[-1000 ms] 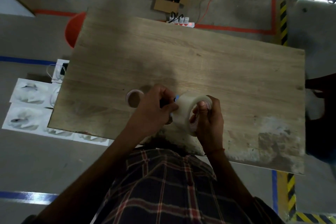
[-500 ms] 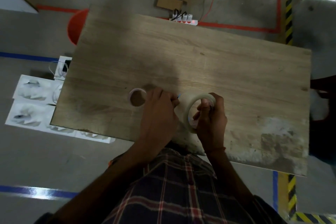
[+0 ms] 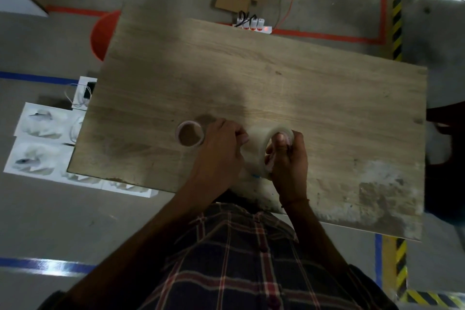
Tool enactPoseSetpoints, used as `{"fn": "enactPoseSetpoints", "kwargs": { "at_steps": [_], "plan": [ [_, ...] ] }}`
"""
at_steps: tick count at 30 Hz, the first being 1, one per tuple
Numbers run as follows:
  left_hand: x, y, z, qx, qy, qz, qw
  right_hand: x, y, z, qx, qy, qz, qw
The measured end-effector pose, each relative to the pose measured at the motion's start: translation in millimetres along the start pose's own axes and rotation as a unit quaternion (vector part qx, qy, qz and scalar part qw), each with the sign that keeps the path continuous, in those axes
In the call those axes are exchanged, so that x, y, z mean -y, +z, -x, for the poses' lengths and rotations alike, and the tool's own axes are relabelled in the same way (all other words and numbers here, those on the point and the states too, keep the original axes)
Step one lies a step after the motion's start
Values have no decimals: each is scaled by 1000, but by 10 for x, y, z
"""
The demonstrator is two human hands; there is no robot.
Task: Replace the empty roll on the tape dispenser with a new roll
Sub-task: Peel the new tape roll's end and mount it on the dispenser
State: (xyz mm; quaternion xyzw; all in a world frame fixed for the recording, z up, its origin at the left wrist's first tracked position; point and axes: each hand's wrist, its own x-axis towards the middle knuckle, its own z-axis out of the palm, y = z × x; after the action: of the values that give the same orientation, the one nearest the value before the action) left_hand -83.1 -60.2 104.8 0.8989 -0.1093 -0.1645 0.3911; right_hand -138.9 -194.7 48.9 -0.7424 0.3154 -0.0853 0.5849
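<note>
Right hand [image 3: 289,163] pinches new roll [image 3: 255,145], fingers [image 3: 279,140] inside its core. Left hand [image 3: 219,151] curled against its side; grip hidden, cannot tell. Empty roll [image 3: 190,133] lies on counter [image 3: 302,95] just beside.

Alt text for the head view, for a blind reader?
The right hand grips a clear tape roll over a wooden table; the left hand curls against it. An empty core lies beside the left hand.

Tape dispenser [image 3: 256,175] nearly all hidden under left hand [image 3: 219,151] & behind new roll [image 3: 255,145]; only blue sliver shows. Right hand [image 3: 290,161] fingers partly hidden by roll. Cardboard box [image 3: 234,1] contents too small to ID.
</note>
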Motion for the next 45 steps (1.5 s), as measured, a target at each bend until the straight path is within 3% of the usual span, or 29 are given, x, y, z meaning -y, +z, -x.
{"fn": "enactPoseSetpoints", "kwargs": {
  "at_steps": [8, 17, 24, 28, 34, 40, 45],
  "plan": [
    [-52, 54, 38, -34, -34, 37, 998, -36, 25, -5, -6, 37, -6, 999],
    [75, -49, -51, 84, -86, 140, 983, -49, 9, -3, 0, 72, -23, 997],
    [9, 12, 33, 8, -22, 41, 999, -66, 29, 3, 3, 68, -2, 998],
    [-42, 42, 66, -17, 29, -8, 999, -108, 40, 16, -8, 99, -16, 995],
    [-15, 55, 55, -11, -6, 39, 999, -125, 91, 34, -15, 141, -30, 989],
    [-5, 62, 12, 19, -60, 94, 994, -153, 138, 59, 0, 242, -67, 968],
    [48, 58, -18, 21, -26, 78, 996, -92, 155, 88, 23, 301, -78, 950]
  ]
}}
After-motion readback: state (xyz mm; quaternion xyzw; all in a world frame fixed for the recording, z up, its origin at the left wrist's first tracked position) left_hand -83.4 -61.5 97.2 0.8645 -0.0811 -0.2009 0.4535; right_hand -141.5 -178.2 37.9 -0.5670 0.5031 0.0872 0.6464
